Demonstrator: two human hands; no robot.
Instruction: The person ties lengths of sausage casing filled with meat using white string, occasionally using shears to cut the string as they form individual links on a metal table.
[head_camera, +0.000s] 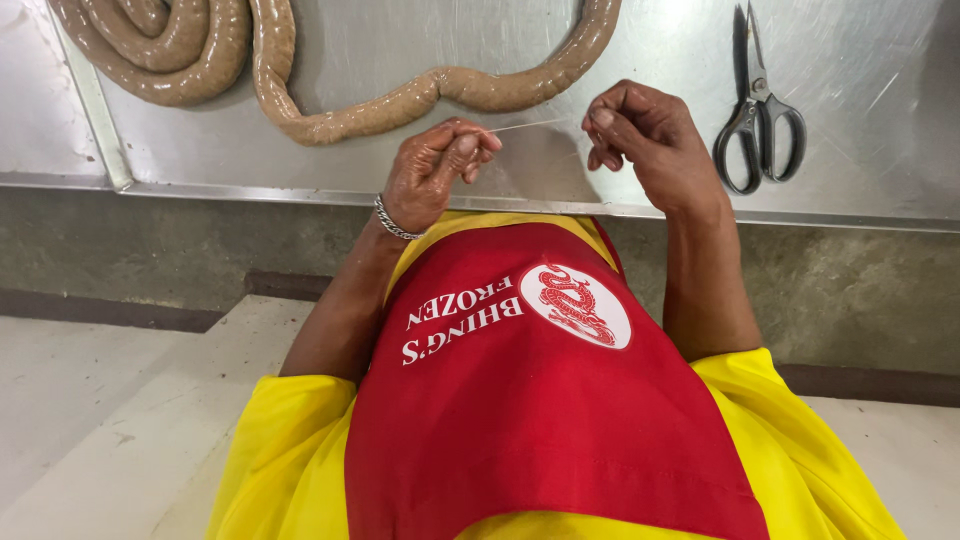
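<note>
The fingers (470, 143) of the left hand (432, 172) were curled and pinched one end of a thin pale string (528, 125); the fingers (603, 120) of the right hand (645, 140) were pressed together on the other end. The string ran taut between the two hands, just above the near edge of the steel worktop (400, 60). A silver chain bracelet (392, 222) circled the left wrist. Just beyond the hands lay a long tan sausage (400, 105), pinched narrow near its middle, its left part coiled at the worktop's far corner. A pair of scissors (757, 110), blades shut, lay flat to the right of the right hand, apart from it. A red apron (520, 420) over a yellow shirt (285, 440) filled the foreground.
</note>
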